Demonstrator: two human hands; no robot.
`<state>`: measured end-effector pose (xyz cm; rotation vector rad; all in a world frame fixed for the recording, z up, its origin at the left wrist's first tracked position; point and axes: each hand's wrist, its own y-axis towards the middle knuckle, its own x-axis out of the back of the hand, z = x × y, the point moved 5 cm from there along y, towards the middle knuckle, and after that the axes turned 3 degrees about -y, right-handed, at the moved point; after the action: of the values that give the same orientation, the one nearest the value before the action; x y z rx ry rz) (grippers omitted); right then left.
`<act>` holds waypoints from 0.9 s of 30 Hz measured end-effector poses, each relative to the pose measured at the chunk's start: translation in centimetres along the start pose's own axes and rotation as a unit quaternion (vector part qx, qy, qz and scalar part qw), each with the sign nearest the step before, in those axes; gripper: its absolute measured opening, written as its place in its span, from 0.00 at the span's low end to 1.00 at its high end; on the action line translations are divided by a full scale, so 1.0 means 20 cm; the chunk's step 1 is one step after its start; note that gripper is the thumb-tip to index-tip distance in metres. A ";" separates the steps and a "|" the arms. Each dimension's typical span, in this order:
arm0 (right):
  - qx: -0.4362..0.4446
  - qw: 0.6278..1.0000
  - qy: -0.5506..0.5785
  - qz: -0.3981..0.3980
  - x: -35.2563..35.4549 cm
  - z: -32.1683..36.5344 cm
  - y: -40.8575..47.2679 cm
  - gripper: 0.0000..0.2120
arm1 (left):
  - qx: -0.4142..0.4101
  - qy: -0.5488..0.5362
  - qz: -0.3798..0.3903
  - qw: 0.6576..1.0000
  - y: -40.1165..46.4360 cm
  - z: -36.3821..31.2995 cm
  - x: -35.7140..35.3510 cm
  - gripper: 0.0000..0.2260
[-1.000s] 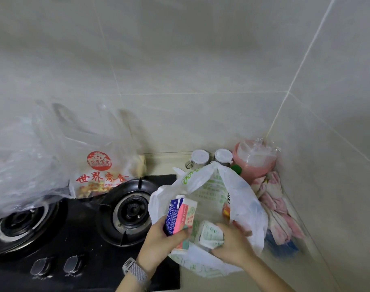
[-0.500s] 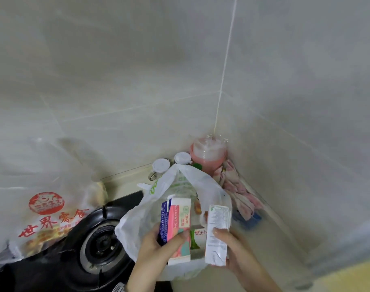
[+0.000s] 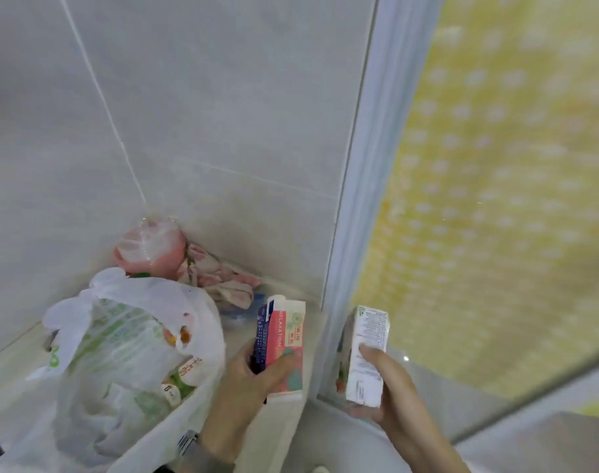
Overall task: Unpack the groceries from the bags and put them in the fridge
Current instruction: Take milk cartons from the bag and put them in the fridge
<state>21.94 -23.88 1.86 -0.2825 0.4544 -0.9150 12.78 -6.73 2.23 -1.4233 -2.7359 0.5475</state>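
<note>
We see two small cartons held upright, long axes near vertical, tops toward the wall. The pink and blue carton stands in the left hand, just right of the white grocery bag; the white carton stands in the right hand, in front of a pale vertical frame. Their bottoms are partly covered by fingers, and the print is mostly blurred beyond the word RELAXATION. Items inside the bag show only as vague shapes. Both hands grip, fingers and thumb curled round their carton. A watch strap is cut off below. Behind the bag, in the tiled corner, sit a pink container and a crumpled cloth. A yellow dotted surface fills the right
</note>
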 end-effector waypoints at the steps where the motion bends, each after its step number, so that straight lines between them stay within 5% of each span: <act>1: 0.001 1.000 0.008 -0.022 0.08 0.00 -0.06 0.25 | 0.001 0.008 0.026 1.000 0.00 0.01 -0.09 0.15; 5: 0.013 0.994 0.039 -0.100 0.40 -0.02 -0.30 0.30 | 0.009 0.026 0.129 0.991 -0.03 0.05 -0.45 0.12; 8: 0.040 0.985 0.061 -0.157 0.60 -0.02 -0.48 0.31 | 0.013 0.046 0.219 0.974 -0.06 0.08 -0.74 0.19; 12: 0.080 0.963 0.126 -0.226 0.86 0.04 -0.70 0.13 | 0.023 0.069 0.321 0.944 -0.10 0.13 -1.19 0.21; 27: 0.160 0.815 0.255 -0.495 1.92 0.13 -1.48 0.16 | 0.053 0.126 0.602 0.787 -0.54 0.44 -2.83 0.28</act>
<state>22.79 -72.25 6.68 0.0792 0.6422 -2.1018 35.95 -60.05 5.79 -2.7851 -1.2441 0.3983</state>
